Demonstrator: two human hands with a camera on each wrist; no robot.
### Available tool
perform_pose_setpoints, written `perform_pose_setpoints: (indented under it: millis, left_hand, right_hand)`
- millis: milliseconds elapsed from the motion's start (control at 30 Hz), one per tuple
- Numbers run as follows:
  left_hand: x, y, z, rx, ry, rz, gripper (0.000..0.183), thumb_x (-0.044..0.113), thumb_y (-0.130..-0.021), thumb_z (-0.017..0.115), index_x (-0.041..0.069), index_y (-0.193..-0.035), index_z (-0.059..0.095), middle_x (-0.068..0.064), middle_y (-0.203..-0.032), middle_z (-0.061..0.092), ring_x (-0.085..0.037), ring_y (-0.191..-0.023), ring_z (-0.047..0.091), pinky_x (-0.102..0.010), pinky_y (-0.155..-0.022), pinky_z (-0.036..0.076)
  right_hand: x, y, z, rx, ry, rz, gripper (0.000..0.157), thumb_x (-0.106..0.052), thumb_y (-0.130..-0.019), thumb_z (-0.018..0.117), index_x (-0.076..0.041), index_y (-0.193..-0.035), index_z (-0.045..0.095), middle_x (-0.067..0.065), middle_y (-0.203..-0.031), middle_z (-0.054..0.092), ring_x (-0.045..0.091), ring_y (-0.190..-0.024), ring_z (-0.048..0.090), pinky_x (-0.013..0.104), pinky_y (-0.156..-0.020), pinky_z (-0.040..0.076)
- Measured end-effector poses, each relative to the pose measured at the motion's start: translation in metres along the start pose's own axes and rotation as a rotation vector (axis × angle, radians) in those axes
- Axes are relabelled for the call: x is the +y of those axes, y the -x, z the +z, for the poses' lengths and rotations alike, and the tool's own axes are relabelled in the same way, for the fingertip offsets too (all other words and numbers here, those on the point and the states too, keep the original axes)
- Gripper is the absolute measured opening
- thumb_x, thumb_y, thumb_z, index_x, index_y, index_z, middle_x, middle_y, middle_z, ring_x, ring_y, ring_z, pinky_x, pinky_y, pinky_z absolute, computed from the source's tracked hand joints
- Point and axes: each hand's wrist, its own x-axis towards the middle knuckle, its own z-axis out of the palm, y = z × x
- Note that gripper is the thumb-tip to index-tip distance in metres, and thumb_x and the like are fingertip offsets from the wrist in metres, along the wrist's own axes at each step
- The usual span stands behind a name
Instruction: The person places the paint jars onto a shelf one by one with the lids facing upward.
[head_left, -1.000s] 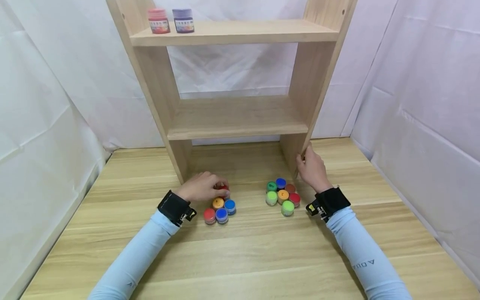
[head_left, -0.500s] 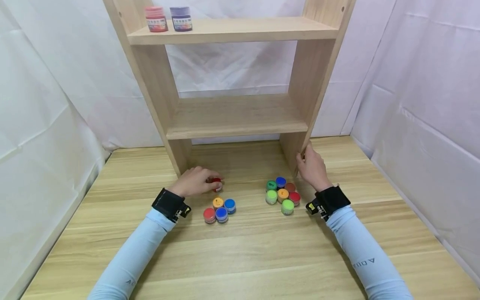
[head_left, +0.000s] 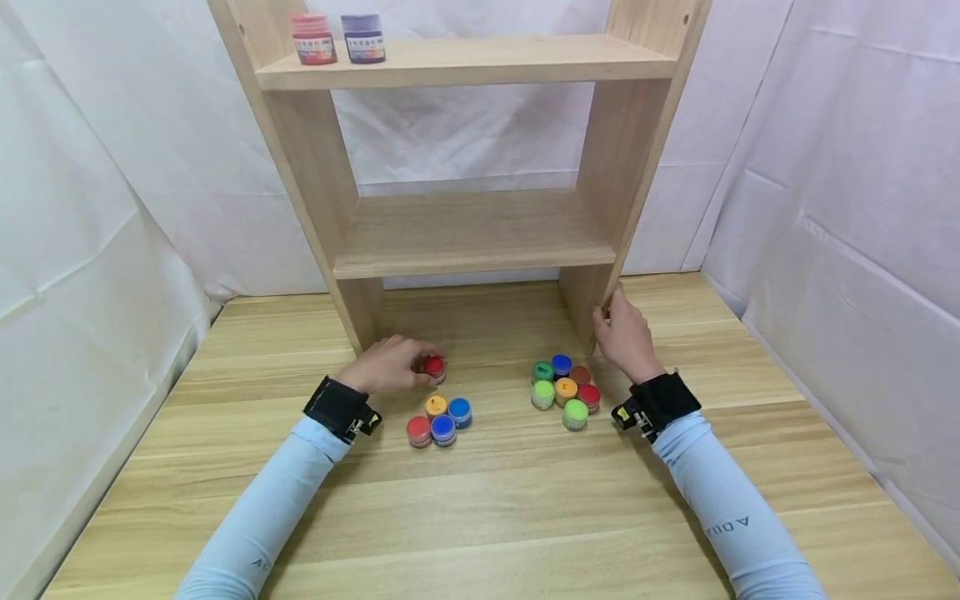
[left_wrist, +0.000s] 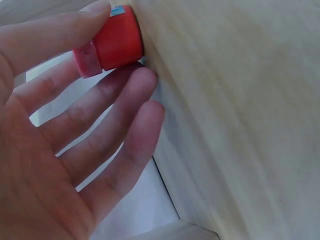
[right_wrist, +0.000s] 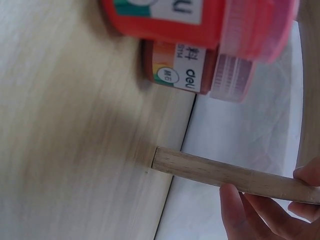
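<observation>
A small red paint jar (head_left: 433,368) stands upright on the table by the shelf's left foot. Around it, my left hand (head_left: 386,362) has loosened; the left wrist view shows the thumb beside the jar (left_wrist: 120,40) and the other fingers spread, fairly straight. The index fingertip is hidden behind the lid. My right hand (head_left: 628,337) grips the right side panel (head_left: 588,296) of the wooden shelf, thumb on one face and fingers on the other. In the right wrist view, fingers (right_wrist: 232,205) lie along that panel's edge.
Nearer the front are paint jars with orange (head_left: 436,406), light blue (head_left: 460,412), dark blue (head_left: 443,429) and red (head_left: 419,431) lids. Several more jars (head_left: 566,392) cluster at the right. A pink-lidded jar (head_left: 314,40) and a purple-lidded jar (head_left: 364,40) stand on the upper board.
My left hand has carried the red jar left and back, away from the left cluster; its thumb has since drawn back, showing more of the jar. My right hand stays on the panel.
</observation>
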Motion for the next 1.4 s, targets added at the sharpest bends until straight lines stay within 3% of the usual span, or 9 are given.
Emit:
perform_pose_setpoints:
  millis: [367,500,700,900,1167,1400]
  left_hand:
    - [-0.001,-0.001,0.004,0.03,0.025,-0.012,0.033,0.029,-0.092,0.079,0.015,-0.12,0.07,0.002,-0.098,0.071,-0.014,-0.083,0.061,-0.03,-0.076,0.05]
    - [-0.001,-0.002,0.005,0.045,0.044,-0.01,0.028,0.028,-0.092,0.079,0.015,-0.115,0.069,0.002,-0.091,0.068,-0.013,-0.077,0.059,-0.028,-0.069,0.049]
    - [-0.001,-0.003,0.003,0.066,0.072,0.005,0.031,0.026,-0.093,0.077,0.013,-0.119,0.067,0.002,-0.084,0.065,-0.012,-0.071,0.056,-0.027,-0.063,0.045]
    - [0.004,-0.002,-0.001,0.124,0.094,-0.015,0.045,0.028,-0.09,0.08,0.011,-0.128,0.061,0.0,-0.095,0.073,-0.013,-0.078,0.063,-0.028,-0.067,0.051]
    - [0.016,0.003,-0.012,0.219,0.044,0.043,0.035,0.031,-0.092,0.077,0.017,-0.122,0.065,0.005,-0.088,0.071,-0.01,-0.071,0.062,-0.028,-0.06,0.051]
    - [0.029,0.012,-0.025,0.331,0.042,0.078,0.035,0.03,-0.092,0.078,0.017,-0.122,0.067,0.004,-0.092,0.074,-0.009,-0.074,0.065,-0.029,-0.065,0.053]
  right_hand:
    - [0.001,0.001,0.001,0.001,-0.004,-0.002,0.055,-0.021,-0.109,0.043,-0.004,-0.159,0.025,0.033,-0.154,0.046,0.052,-0.124,0.062,0.06,-0.083,0.058]
    - [0.001,0.001,0.0,0.008,-0.001,-0.007,0.055,-0.02,-0.108,0.043,-0.004,-0.158,0.026,0.033,-0.152,0.047,0.052,-0.123,0.062,0.06,-0.082,0.059]
    - [0.001,0.0,-0.002,0.009,-0.01,-0.023,0.056,-0.02,-0.108,0.043,-0.005,-0.159,0.025,0.033,-0.153,0.047,0.052,-0.124,0.062,0.061,-0.083,0.058]
    - [0.0,0.0,-0.003,0.01,-0.004,-0.024,0.055,-0.02,-0.108,0.043,-0.004,-0.158,0.025,0.033,-0.152,0.047,0.053,-0.123,0.062,0.061,-0.083,0.058]
    - [-0.002,0.001,-0.004,0.025,0.04,-0.033,0.053,-0.02,-0.108,0.043,-0.002,-0.155,0.029,0.035,-0.145,0.053,0.051,-0.117,0.066,0.06,-0.08,0.059]
    - [0.001,-0.001,-0.001,0.013,0.012,-0.029,0.054,-0.02,-0.108,0.042,-0.005,-0.157,0.026,0.033,-0.149,0.051,0.051,-0.121,0.064,0.059,-0.081,0.059]
